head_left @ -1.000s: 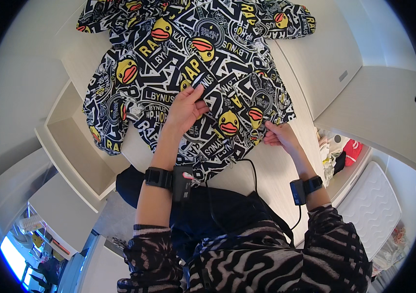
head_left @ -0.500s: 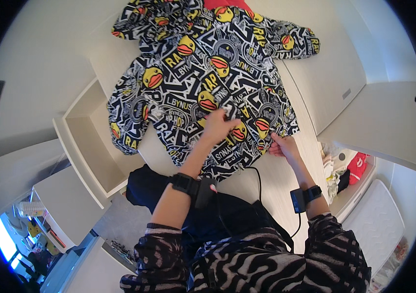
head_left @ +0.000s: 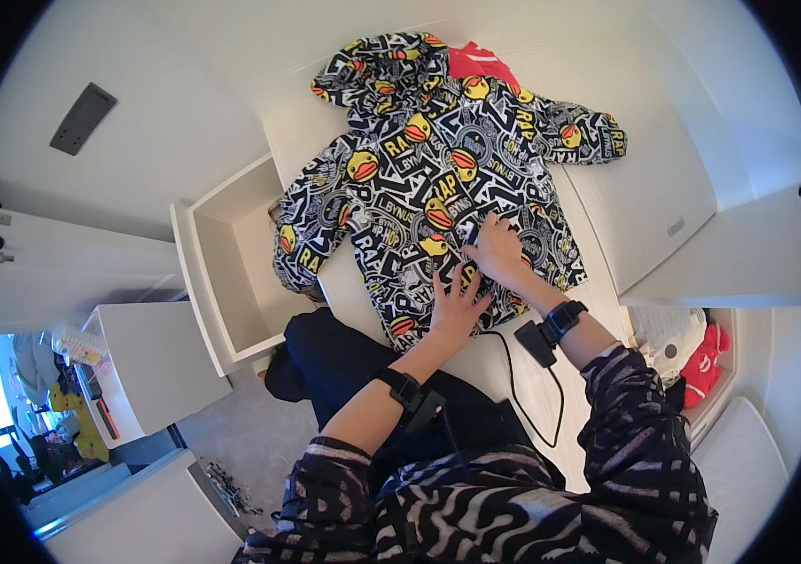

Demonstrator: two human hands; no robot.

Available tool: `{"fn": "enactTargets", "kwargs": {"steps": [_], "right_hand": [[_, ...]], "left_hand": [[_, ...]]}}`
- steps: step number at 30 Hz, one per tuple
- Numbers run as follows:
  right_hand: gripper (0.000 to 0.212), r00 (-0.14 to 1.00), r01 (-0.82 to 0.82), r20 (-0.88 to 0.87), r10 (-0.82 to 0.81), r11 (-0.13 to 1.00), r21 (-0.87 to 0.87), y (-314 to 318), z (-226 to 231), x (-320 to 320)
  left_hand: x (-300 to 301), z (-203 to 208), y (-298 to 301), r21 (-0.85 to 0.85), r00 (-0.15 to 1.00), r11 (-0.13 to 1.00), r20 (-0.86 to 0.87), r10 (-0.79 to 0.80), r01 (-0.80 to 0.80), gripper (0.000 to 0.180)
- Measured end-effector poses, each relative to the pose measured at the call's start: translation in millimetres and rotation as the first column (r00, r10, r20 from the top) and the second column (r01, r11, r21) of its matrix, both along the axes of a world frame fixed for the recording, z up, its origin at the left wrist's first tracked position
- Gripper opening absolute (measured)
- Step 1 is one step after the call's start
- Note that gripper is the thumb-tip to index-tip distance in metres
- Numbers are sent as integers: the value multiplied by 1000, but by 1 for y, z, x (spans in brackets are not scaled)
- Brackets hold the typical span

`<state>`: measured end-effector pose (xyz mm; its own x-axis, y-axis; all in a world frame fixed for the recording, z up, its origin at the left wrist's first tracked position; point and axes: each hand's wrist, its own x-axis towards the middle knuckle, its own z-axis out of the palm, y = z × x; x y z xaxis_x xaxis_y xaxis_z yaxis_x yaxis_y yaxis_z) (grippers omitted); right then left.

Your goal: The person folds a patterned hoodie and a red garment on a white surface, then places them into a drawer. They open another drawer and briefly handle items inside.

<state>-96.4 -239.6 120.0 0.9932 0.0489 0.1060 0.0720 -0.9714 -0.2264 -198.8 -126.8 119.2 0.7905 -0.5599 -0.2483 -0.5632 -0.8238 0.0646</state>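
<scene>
A child's hooded jacket (head_left: 438, 179), black and white with yellow duck heads, lies spread out on a pale wooden surface (head_left: 579, 188). Its hood points to the far side and its sleeves reach out to both sides. My left hand (head_left: 458, 305) rests on the lower hem area with its fingers spread. Just beyond it, my right hand (head_left: 499, 251) lies on the lower middle of the jacket, fingers stretched over the cloth. Neither hand grips the fabric. A piece of red clothing (head_left: 480, 66) shows beside the hood, mostly hidden behind the jacket.
An open drawer (head_left: 241, 254) stands left of the jacket, near the left sleeve. At the right, an open compartment (head_left: 729, 376) holds red and white clothes (head_left: 704, 362). A black cable (head_left: 551, 414) loops from the device on my right wrist. My dark-trousered leg (head_left: 344, 343) lies along the near side.
My right hand has moved left from the jacket's right hem onto its middle. My left hand has come down nearer the hem and spread its fingers. The view has shifted.
</scene>
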Motion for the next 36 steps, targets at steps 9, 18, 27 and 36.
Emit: {"fn": "enactTargets", "kwargs": {"steps": [9,18,27,36], "right_hand": [[14,763,642,-636,115,-13,767,-98,-14,40],[27,973,-105,-23,228,536,838,-91,80,-33],[18,845,-436,461,271,848,300,-77,168,-80],[19,780,-557,465,418,802,214,-77,174,-91]], "left_hand": [[10,9,67,-644,929,670,-236,286,-369,20],[8,103,96,-819,838,402,-163,521,-409,24],[-15,198,93,-866,826,427,27,563,-262,23],[-41,205,116,-868,801,404,11,598,-290,21]]}}
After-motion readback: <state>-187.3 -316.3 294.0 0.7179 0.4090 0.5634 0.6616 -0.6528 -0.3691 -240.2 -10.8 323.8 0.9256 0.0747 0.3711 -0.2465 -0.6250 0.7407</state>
